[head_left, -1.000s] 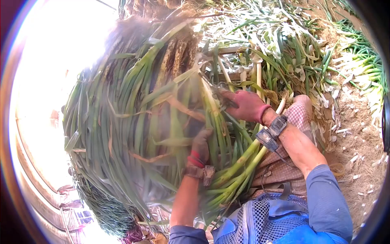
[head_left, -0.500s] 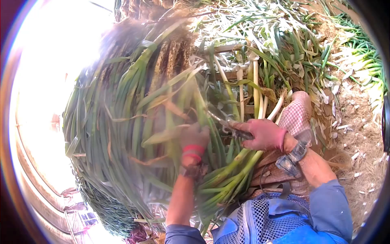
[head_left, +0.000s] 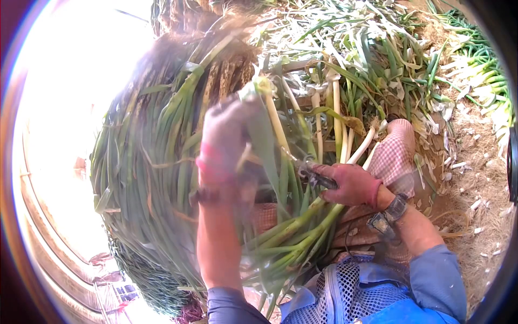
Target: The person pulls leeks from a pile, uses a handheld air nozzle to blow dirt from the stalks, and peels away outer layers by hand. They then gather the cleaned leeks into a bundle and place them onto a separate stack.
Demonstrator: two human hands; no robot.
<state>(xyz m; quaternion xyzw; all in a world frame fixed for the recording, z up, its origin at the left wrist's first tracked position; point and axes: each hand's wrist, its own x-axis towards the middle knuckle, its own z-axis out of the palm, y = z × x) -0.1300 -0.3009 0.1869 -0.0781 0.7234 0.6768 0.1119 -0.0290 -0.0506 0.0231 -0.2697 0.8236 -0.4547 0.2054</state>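
Note:
My left hand point(head_left: 225, 127), in a pinkish glove and smeared by motion, is raised at the root end of a green onion point(head_left: 276, 121). Its fingers look closed on a broad green leaf point(head_left: 263, 146) that hangs beside the pale stalk; blur hides the exact grip. My right hand point(head_left: 353, 183), gloved, is wrapped around the dark handle of what looks like an air blow gun point(head_left: 315, 175). The thin nozzle points up and left, close to the stalk's lower part. Below it, several green stems point(head_left: 302, 229) run across my lap.
A large stack of green onions point(head_left: 145, 156) rises on the left. Peeled leaves point(head_left: 345, 38) lie heaped at the back. More pale stalks point(head_left: 337, 119) lean by my checked trouser leg point(head_left: 396, 146). Cleaned onions point(head_left: 480, 65) lie far right, above ground littered with root scraps point(head_left: 475, 178).
My left hand has moved up from the middle of the leaves to the root end of the stalk. The green onion now shows more clearly. My right hand and the blow gun have barely moved.

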